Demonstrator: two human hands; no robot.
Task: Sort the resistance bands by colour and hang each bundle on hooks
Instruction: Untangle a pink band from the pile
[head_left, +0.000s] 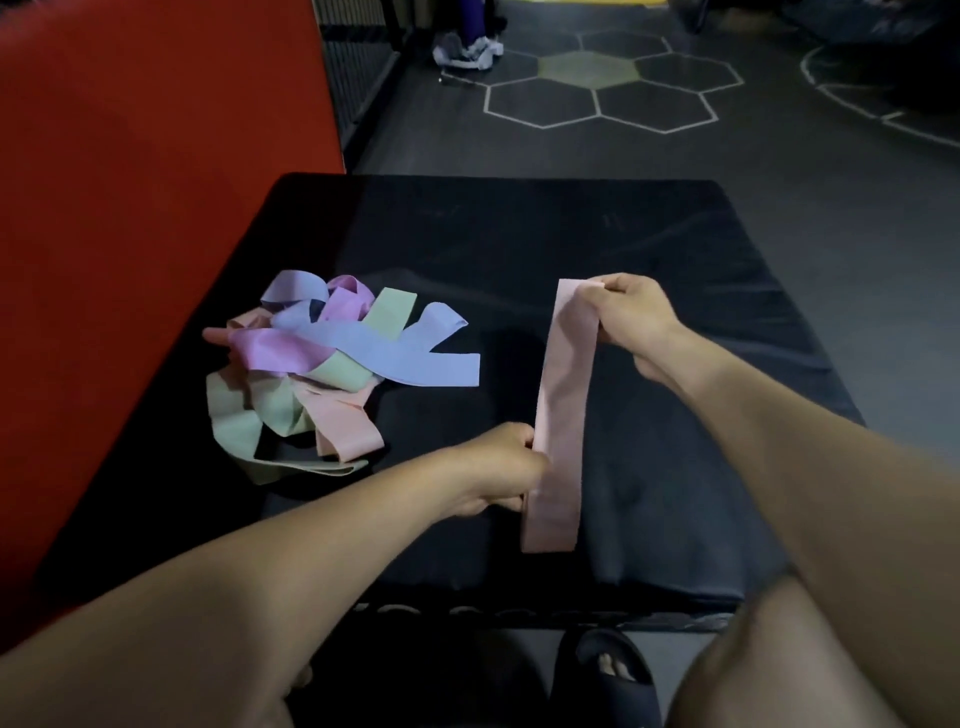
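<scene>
A pale pink resistance band (561, 410) is stretched flat and lengthwise over the black padded box (649, 249). My right hand (628, 317) pinches its far end. My left hand (511, 467) grips its left edge near the near end. To the left lies a tangled pile of bands (322, 369): blue (395, 358), purple-pink (275, 348), light green (244, 421) and peach-pink (343, 426) ones, overlapping each other. No hooks are in view.
A red padded block (130, 208) stands along the left side of the box. Dark gym floor with white hexagon markings (597, 88) stretches beyond. A person's shoes (467, 52) show far back. My foot in a dark slide sandal (608, 675) is below the box's front edge.
</scene>
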